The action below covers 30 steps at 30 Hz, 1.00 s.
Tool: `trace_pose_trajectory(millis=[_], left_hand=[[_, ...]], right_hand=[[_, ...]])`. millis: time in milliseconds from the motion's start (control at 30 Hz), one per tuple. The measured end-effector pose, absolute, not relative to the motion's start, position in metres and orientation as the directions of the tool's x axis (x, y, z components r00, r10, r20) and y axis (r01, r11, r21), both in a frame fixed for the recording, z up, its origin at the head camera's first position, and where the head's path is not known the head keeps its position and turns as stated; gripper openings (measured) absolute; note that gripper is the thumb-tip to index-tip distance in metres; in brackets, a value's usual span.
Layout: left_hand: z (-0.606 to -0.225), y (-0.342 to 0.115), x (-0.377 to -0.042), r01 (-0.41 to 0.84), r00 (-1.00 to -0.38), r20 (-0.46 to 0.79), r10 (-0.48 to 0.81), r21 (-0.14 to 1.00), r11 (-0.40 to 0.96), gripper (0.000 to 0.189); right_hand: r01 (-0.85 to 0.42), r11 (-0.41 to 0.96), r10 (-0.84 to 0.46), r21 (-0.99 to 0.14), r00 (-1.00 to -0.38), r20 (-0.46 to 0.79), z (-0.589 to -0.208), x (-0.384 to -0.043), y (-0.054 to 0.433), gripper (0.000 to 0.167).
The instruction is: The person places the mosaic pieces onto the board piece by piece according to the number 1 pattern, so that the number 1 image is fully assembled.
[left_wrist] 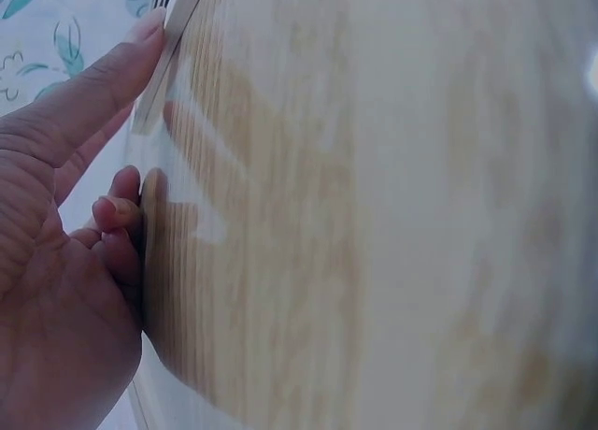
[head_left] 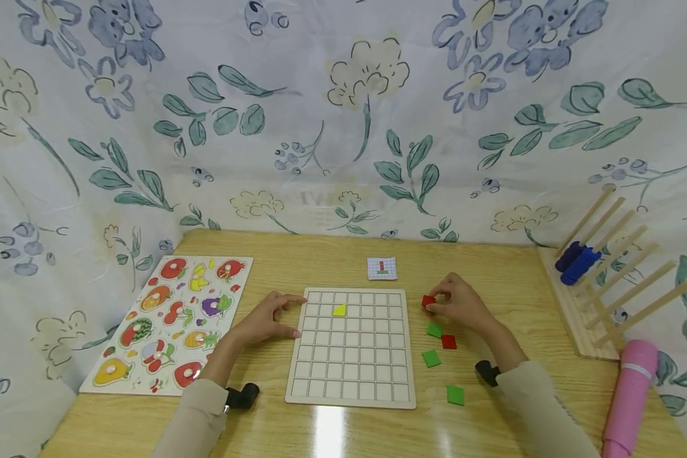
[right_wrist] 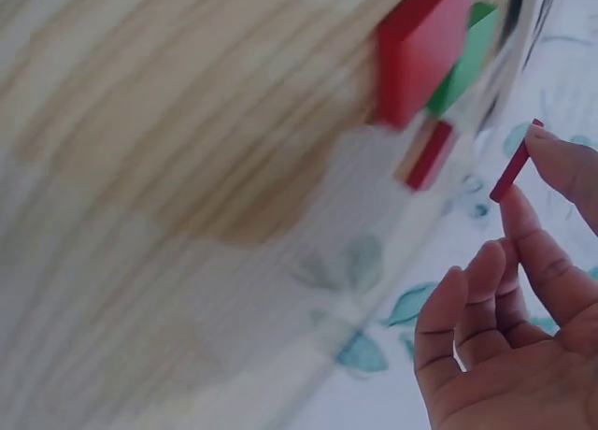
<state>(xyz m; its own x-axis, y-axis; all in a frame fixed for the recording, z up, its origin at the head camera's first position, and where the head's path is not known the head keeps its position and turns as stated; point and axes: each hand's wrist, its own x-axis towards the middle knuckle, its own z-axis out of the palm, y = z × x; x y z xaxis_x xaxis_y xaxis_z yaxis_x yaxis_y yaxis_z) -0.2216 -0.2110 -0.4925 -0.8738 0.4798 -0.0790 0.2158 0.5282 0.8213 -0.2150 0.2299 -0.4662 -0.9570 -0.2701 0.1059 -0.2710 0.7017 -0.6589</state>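
Note:
My right hand [head_left: 459,305] pinches a red square tile [head_left: 427,301] between thumb and index finger, just right of the gridded board [head_left: 409,356]. In the right wrist view the tile [right_wrist: 514,165] is seen edge-on, held off the table. Thumb and index fingertip of my left hand [head_left: 263,319] touch the board's left edge, spread apart. On the board, a yellow piece [head_left: 340,310] with one slanted corner lies in the upper left part. Another red tile [head_left: 449,342] and several green tiles [head_left: 431,359] lie on the table below my right hand.
Behind the board lies a small pattern card [head_left: 381,268]. A fruit puzzle board [head_left: 149,375] is at the left. To the right stand a wooden peg rack [head_left: 584,318] with blue pieces and a pink cylindrical object [head_left: 630,397]. A floral curtain [head_left: 320,172] hangs behind the table.

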Motion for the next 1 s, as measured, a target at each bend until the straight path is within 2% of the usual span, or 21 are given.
trace_pose_trajectory(millis=[267,767,1000], left_hand=[[-0.492,-0.211,-0.222,0.209,-0.875,-0.085,0.476,0.822,0.531,0.067],[-0.491,-0.212,-0.221,0.227,-0.872,-0.072,0.484,0.817,0.53,0.068],[-0.493,-0.213,-0.222,0.231,-0.871,-0.068,0.486,0.816,0.53,0.068]], right_hand=[[-0.296,0.676,-0.335,-0.674,-0.939,0.076,-0.458,-0.213,0.204,0.017],[-0.25,0.658,-0.343,-0.71,-0.939,0.012,-0.455,-0.22,0.169,0.016],[-0.302,0.687,-0.382,-0.661,-0.924,0.024,-0.45,-0.226,0.151,0.015]])
